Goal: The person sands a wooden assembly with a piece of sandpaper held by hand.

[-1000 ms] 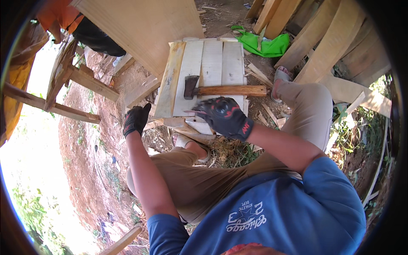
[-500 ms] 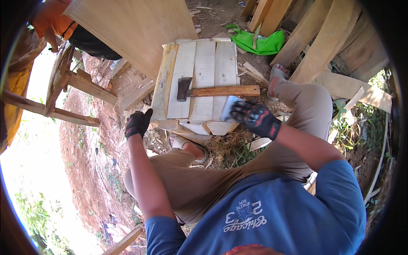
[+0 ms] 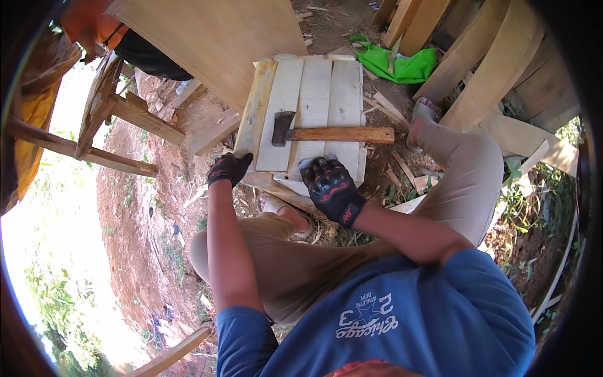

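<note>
Several pale planks form a low wooden bench top (image 3: 314, 88) in front of me. Across it lies a hatchet (image 3: 342, 134), its dark head at the left and its wooden handle pointing right. My right hand (image 3: 330, 187), in a black glove with red marks, presses over the near edge of the planks. It is closed on a pale blue-grey pad (image 3: 306, 163), mostly hidden beneath the fingers; I cannot tell its material. My left hand (image 3: 228, 169), also gloved, grips the bench's near left corner, fingers curled and partly hidden.
A large wooden panel (image 3: 213, 38) stands beyond the bench at the left. Long boards (image 3: 496, 69) lean at the far right, near a green bag (image 3: 402, 66). At the left is a rough timber frame (image 3: 147, 120). Wood scraps lie about my sandalled feet.
My right hand has moved left with the pad, from the bench's near right corner to the middle of its near edge. My left hand has come onto the near left corner.
</note>
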Demonstrator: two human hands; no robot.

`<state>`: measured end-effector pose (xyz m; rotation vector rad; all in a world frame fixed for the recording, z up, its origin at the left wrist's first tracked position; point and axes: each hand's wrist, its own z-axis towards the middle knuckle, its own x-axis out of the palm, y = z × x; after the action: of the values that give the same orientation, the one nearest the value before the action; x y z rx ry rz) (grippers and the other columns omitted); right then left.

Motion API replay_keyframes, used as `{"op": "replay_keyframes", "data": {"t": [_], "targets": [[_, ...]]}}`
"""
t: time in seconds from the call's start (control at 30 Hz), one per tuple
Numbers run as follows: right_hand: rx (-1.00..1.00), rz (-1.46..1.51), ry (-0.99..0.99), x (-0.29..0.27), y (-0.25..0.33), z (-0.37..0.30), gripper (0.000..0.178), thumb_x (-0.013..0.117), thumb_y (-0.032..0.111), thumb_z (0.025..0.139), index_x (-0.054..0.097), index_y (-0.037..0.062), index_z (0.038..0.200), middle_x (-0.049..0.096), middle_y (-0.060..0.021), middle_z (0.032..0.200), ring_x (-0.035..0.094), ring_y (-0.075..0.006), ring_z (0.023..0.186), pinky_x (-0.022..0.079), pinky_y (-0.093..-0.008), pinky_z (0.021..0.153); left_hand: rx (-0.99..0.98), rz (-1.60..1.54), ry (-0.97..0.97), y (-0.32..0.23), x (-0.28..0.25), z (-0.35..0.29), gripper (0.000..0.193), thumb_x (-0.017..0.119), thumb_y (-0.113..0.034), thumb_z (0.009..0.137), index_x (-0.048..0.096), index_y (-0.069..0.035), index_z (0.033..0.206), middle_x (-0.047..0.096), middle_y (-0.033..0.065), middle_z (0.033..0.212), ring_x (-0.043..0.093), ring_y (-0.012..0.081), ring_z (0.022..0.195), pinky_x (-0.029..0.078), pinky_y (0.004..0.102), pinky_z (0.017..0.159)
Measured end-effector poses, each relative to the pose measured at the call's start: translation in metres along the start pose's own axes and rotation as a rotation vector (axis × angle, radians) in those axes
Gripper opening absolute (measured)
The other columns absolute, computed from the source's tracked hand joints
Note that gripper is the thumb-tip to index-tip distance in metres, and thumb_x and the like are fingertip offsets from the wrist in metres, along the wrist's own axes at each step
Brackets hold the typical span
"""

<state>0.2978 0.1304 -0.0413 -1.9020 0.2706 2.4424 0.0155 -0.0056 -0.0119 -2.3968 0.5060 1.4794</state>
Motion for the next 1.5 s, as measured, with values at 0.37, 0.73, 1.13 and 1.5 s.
{"op": "replay_keyframes", "data": {"t": [0.37,0.73,1.13,1.5], "targets": [[-0.054,-0.108,-0.148,-0.043,-0.035,-0.050,0.029,0.064,0.016,0.085,0.075,0.0057,0.110,0.075,-0.0173,0.109,0.070,-0.0355,0.107,0.051,-0.0519,0.100,-0.041,-0.023,0.026,0.003,-0.001,0.004,0.080,0.059,-0.068,0.094,0.069,-0.002,0.139,0.067,0.0241,0.143,0.065,0.0387,0.133,0.049,0.0475,0.115],[-0.229,-0.096,0.092,-0.023,-0.057,-0.005,0.018,0.061,0.022,0.094,0.072,0.0138,0.106,0.072,-0.0096,0.088,0.070,-0.0303,0.083,0.050,-0.0500,0.076,-0.027,0.011,-0.017,0.001,-0.002,-0.006,0.078,0.059,-0.073,0.093,0.071,-0.011,0.140,0.068,0.0157,0.144,0.066,0.0319,0.133,0.051,0.0494,0.111],[-0.176,0.020,-0.094,-0.005,-0.023,0.029,0.010,0.065,0.021,0.090,0.071,0.0136,0.089,0.072,-0.0090,0.078,0.070,-0.0300,0.074,0.050,-0.0481,0.070,-0.054,-0.018,0.041,-0.003,-0.013,-0.001,0.075,0.058,-0.071,0.093,0.073,-0.013,0.138,0.068,0.0126,0.145,0.064,0.0338,0.135,0.049,0.0457,0.115],[-0.136,0.115,-0.008,-0.024,-0.073,-0.025,0.022,0.062,0.033,0.100,0.074,0.0169,0.109,0.077,-0.0092,0.096,0.075,-0.0320,0.089,0.054,-0.0487,0.079,-0.050,0.044,0.036,-0.005,-0.012,0.004,0.081,0.058,-0.075,0.091,0.071,-0.012,0.141,0.067,0.0159,0.146,0.063,0.0354,0.137,0.047,0.0475,0.117]]}}
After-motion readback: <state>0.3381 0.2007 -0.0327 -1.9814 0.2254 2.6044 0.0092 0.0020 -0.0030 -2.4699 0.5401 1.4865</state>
